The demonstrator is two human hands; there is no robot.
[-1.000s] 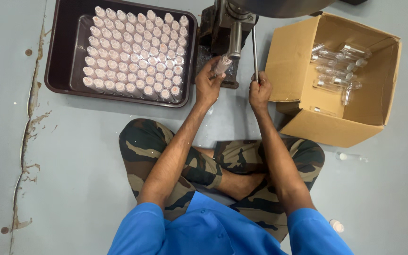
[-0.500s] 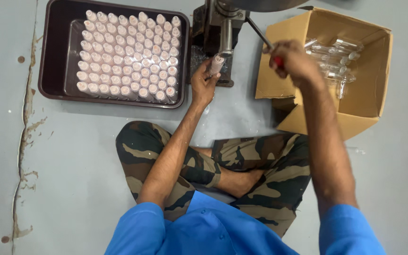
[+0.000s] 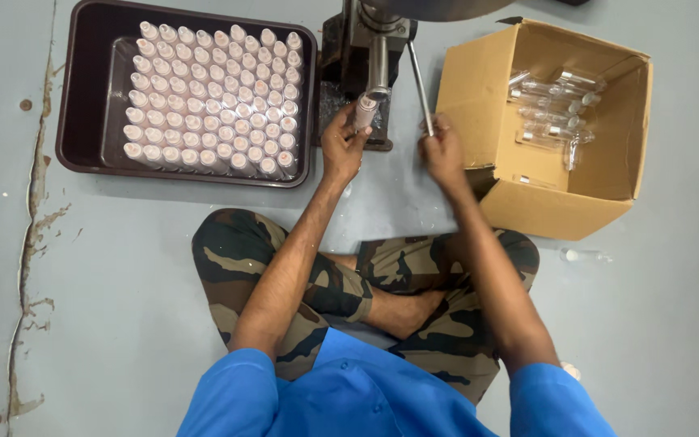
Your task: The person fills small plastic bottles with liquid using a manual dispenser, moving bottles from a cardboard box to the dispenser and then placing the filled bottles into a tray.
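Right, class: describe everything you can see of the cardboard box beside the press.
The cardboard box is plain brown and sits on the grey floor, tipped so its open side faces the camera, flaps spread. Inside lie a loose heap of small clear bottles on their sides. It stands just right of the press and its lever, close to the right hand, which does not touch it.

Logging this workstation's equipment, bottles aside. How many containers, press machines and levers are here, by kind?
Dark brown plastic tray: 1
Open brown cardboard box: 1
Dark metal press machine: 1
Thin metal press lever, gripped by the right hand: 1
Total: 4
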